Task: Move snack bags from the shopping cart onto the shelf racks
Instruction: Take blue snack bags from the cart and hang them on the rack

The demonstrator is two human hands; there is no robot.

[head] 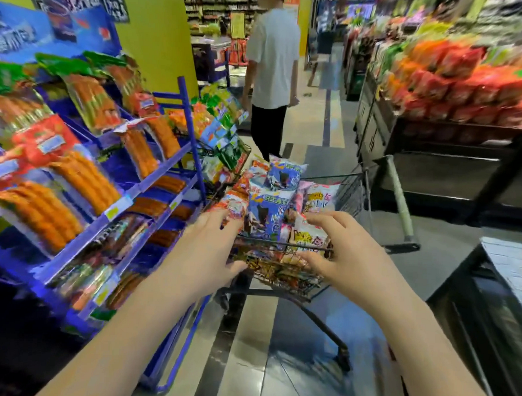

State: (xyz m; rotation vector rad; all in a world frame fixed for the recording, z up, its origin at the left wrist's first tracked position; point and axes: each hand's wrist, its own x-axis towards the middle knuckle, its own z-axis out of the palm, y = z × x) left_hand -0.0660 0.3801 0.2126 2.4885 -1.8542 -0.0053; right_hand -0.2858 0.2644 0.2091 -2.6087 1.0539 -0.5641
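The shopping cart (350,195) stands in the aisle, heaped with snack bags (269,210) that rise above its wire rim. The left hand (210,246) reaches over the cart's near-left corner, fingers loosely apart and gripping nothing, their tips at a red bag (234,205). The right hand (349,254) hovers over the cart's near-right side, fingers spread and empty above a white-and-pink bag (308,238). Left of the cart stands a blue shelf rack (166,165) holding sausage packs (86,180). Beyond the cart stands a person in a white shirt (273,56).
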